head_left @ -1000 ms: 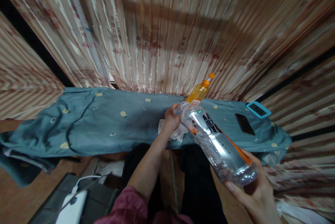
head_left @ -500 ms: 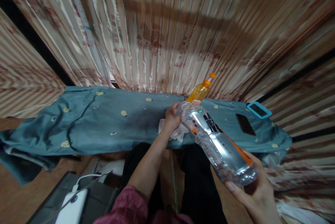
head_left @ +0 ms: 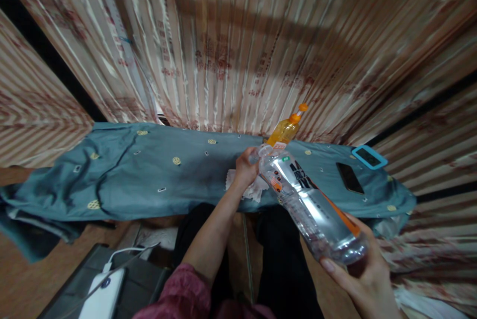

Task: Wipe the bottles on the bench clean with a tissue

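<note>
A big clear plastic bottle (head_left: 313, 199) with a silver and orange label slants across the space in front of me. My right hand (head_left: 367, 267) cups its base, the thumb on the near side. At the neck end, my left hand (head_left: 247, 167) is closed around clear plastic; its fingertips are partly hidden, and I cannot make out whether a cap is there. Just behind the neck stands a pump bottle (head_left: 282, 132) of orange-yellow liquid with an orange pump top. A crumpled pale cloth (head_left: 256, 191) lies under my left wrist.
A teal patterned cloth (head_left: 126, 175) covers the long narrow table. On its right side lie a dark phone (head_left: 349, 178) and a blue-framed device (head_left: 368, 157). A white power bank (head_left: 102, 294) with a cable rests on a dark box (head_left: 143, 279) at lower left. Striped curtains (head_left: 223, 36) hang behind.
</note>
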Demonstrator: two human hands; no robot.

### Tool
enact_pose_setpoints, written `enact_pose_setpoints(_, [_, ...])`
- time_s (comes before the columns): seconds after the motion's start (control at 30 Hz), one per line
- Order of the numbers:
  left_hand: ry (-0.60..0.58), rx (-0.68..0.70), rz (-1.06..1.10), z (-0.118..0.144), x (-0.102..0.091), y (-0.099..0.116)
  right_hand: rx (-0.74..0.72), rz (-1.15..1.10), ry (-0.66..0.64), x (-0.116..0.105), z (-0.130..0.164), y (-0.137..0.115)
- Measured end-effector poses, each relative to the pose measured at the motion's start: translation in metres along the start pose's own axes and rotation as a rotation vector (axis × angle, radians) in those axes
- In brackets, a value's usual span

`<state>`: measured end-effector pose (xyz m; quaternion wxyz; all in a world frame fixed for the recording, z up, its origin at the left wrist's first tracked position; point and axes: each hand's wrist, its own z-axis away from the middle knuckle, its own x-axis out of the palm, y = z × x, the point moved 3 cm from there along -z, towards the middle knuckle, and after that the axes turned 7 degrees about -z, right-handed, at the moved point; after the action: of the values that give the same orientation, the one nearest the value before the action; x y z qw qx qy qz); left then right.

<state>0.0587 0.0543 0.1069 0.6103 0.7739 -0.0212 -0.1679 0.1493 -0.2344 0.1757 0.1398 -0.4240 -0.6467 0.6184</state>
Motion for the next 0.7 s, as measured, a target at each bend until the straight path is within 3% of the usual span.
enact_pose_setpoints(0.23, [0.003, -0.006, -0.015, -0.001, 0.000, 0.000, -0.009, 0.000, 0.028, -0.001, 0.001, 0.002])
enact_pose_setpoints(0.37, [-0.008, -0.010, 0.010, 0.000, 0.001, -0.001, -0.205, 0.141, -0.099, -0.016, -0.007, 0.023])
enact_pose_setpoints(0.43, [-0.010, -0.008, 0.007, 0.000, 0.001, 0.000, -0.232, 0.150, -0.121, -0.019, -0.010, 0.029])
enact_pose_setpoints(0.7, [-0.010, -0.004, 0.012, 0.000, 0.000, 0.000, -0.128, 0.090, -0.054, -0.008, -0.005, 0.015])
